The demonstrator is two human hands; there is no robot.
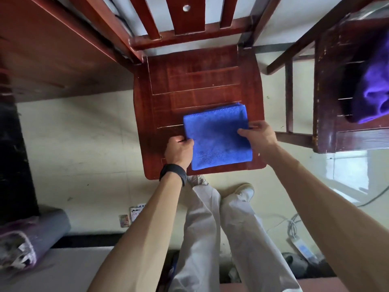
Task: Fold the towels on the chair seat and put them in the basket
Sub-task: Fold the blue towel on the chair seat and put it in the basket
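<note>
A blue towel (216,135), folded into a thick square, lies on the front right part of the red-brown wooden chair seat (195,85). My left hand (179,151) grips the towel's left edge, thumb on top and fingers curled under. My right hand (255,134) pinches the towel's right edge the same way. A purple towel (372,93) lies heaped on a second, darker chair (328,91) at the right. No basket is in view.
A brown desk (52,49) stands at the left, close to the chair's back. A rolled mat (29,241) lies at the lower left. A power strip with cables (299,245) and some cards (134,213) are on the floor by my legs.
</note>
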